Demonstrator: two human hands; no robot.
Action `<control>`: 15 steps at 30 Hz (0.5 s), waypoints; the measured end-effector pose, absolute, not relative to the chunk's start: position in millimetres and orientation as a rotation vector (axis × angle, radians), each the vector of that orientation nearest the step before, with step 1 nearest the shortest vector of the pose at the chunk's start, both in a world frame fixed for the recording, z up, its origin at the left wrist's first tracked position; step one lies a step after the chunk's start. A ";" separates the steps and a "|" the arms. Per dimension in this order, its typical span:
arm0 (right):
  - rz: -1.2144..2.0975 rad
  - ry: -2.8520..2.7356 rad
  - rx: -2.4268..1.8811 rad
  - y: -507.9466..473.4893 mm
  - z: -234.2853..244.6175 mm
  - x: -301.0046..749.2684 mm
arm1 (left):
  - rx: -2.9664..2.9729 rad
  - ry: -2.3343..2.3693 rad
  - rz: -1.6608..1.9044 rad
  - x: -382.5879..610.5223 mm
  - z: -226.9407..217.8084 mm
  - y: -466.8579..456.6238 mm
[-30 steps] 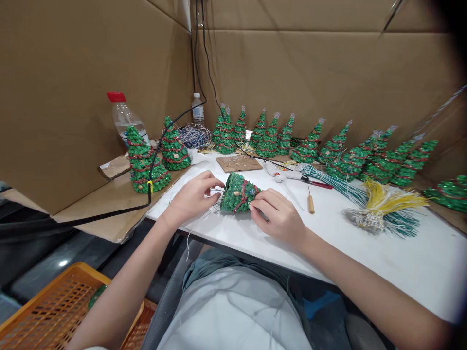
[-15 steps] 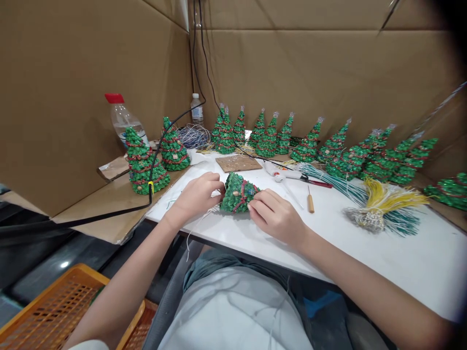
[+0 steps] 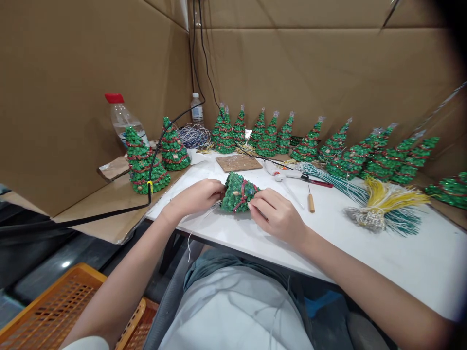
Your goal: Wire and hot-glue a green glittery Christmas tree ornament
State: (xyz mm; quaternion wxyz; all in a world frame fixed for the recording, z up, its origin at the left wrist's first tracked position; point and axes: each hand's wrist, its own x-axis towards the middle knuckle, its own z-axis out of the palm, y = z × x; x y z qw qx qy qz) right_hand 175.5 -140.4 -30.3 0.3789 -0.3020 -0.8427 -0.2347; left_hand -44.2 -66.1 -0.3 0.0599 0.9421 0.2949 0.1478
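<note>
A: Where is the small green tree [image 3: 234,194] sitting?
B: It is lying on its side near the front edge of the white table [image 3: 401,257], its base facing the left hand [image 3: 200,197] and its narrow end facing the right hand [image 3: 279,214]. Against 1.0 s ago, it is keeping much the same place.
A: What is differing, then?
B: Mainly the left hand. At 1.0 s ago its thumb and index finger were standing apart, thin wires showing in the gap. Now the fingers are bunching together against the base, and the hand is lying flatter. The tips are partly hiding at the base; cannot tell whether they are pinching a wire.
A: And the right?
B: Hardly changing. Thumb and fingers are pinching at the narrow end; a pale bit is showing at the tips, too small to name.
A: Surroundings?
B: A white strand [image 3: 189,245] is hanging over the table's front edge. The wooden-handled awl [image 3: 311,201] is lying beyond the right hand, the yellow wires [image 3: 392,194] farther right. To the left, 2 decorated trees [image 3: 175,148] are standing on cardboard [image 3: 109,218].
</note>
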 end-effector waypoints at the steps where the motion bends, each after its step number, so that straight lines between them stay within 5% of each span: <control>1: -0.600 -2.155 -0.772 -140.4 -30.4 175.5 | 2.844 0.894 0.470 -43.5 -0.9 -66.6; 8: -0.603 -2.149 -0.768 -140.4 -30.3 175.0 | 2.620 0.853 0.785 -39.6 -5.1 -63.5; 15: -0.653 -2.147 -0.768 -141.2 -30.4 174.3 | 1.695 0.956 0.852 -26.1 -21.7 -62.4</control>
